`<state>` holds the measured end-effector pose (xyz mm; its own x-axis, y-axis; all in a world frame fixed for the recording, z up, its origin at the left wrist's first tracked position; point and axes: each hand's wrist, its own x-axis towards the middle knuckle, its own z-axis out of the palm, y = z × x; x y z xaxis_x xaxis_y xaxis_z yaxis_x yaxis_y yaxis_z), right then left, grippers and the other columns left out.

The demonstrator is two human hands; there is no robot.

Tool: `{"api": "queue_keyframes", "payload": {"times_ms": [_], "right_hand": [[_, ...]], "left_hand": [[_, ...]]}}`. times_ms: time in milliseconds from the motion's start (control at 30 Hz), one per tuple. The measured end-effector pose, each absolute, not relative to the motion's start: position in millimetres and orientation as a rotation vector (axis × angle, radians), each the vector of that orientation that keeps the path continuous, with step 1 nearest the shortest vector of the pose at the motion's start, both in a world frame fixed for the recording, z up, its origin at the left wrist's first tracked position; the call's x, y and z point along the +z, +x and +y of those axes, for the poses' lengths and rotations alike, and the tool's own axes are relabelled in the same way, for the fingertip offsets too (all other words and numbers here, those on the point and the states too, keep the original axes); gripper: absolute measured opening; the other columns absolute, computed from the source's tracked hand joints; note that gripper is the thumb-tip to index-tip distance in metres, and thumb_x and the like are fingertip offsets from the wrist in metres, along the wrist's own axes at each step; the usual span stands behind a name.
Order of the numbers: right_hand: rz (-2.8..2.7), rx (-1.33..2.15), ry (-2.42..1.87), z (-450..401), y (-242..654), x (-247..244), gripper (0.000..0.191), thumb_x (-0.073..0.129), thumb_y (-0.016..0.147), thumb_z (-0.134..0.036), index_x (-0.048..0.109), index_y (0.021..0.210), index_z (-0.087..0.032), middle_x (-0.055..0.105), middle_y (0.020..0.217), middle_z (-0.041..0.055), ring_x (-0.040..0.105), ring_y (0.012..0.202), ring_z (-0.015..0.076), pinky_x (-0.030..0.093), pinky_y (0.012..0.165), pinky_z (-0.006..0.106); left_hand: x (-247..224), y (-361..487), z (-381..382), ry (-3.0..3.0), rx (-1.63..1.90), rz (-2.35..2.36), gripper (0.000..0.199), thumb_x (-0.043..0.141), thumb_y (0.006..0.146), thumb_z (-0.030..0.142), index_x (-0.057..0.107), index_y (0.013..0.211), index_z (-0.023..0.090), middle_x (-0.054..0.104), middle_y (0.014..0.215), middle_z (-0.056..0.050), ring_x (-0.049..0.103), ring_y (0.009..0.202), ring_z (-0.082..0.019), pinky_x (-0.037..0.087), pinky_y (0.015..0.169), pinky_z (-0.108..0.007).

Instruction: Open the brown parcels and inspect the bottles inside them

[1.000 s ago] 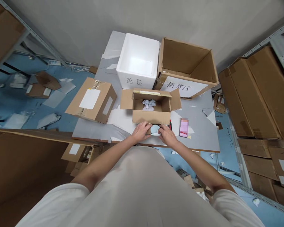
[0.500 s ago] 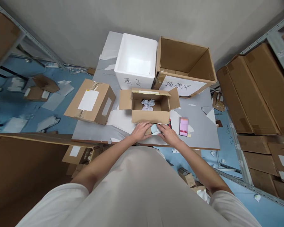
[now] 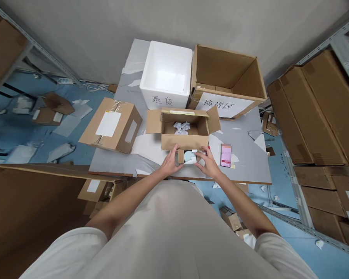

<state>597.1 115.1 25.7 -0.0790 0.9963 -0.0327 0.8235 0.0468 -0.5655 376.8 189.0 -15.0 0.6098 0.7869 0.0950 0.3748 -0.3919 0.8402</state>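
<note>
A small cardboard box lies open near the table's front edge, holding a pale blue round item with white pieces at its side. My left hand grips the box's left end, fingers behind and thumb in front. My right hand has its fingers and thumb curled around the right end, by a white piece. Just behind stands an open cardboard box with its flaps folded out and crumpled paper inside.
A white foam box and a large open carton stand at the back, both with handwriting. A taped carton is on the left, a phone on the right. Shelves with cartons flank the table.
My hands have drawn apart slightly towards the small box's ends. The pale blue item and the box's brown left end show more fully. The small box appears turned or shifted a little.
</note>
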Motion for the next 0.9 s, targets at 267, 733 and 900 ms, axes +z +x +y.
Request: {"api": "queue_keyframes", "payload": {"times_ms": [267, 733, 900], "right_hand": [[-2.186, 0.737, -1.712, 116.5, 595.3, 16.0, 0.061, 0.043, 0.093, -0.033, 0.019, 0.148, -0.022, 0.029, 0.148, 0.0173, 0.027, 0.138, 0.0287, 0.033, 0.107, 0.052], [-2.416, 0.633, -1.791, 138.0, 580.2, 17.2, 0.068, 0.053, 0.088, -0.042, 0.027, 0.146, -0.021, 0.043, 0.133, 0.019, 0.039, 0.125, 0.0327, 0.043, 0.096, 0.047], [-1.749, 0.733, -1.872, 112.4, 592.3, 19.0, 0.071, 0.041, 0.092, -0.045, 0.01, 0.15, -0.02, 0.039, 0.136, 0.0167, 0.039, 0.129, 0.0264, 0.036, 0.105, 0.046]], "left_hand": [[-24.2, 377.5, 178.3, 2.139, 0.649, 0.723, 0.047, 0.053, 0.084, 0.02, 0.046, 0.131, 0.021, 0.041, 0.144, -0.016, 0.042, 0.131, -0.025, 0.037, 0.106, -0.047], [-55.8, 361.1, 152.0, 1.195, 0.429, 1.169, 0.056, 0.072, 0.07, 0.032, 0.044, 0.116, 0.02, 0.052, 0.13, -0.017, 0.051, 0.123, -0.028, 0.047, 0.094, -0.047], [-58.1, 330.7, 141.2, 0.988, 0.421, 1.16, 0.079, 0.064, 0.072, 0.063, 0.033, 0.133, 0.023, 0.053, 0.129, -0.02, 0.056, 0.117, -0.029, 0.052, 0.084, -0.044]]}}
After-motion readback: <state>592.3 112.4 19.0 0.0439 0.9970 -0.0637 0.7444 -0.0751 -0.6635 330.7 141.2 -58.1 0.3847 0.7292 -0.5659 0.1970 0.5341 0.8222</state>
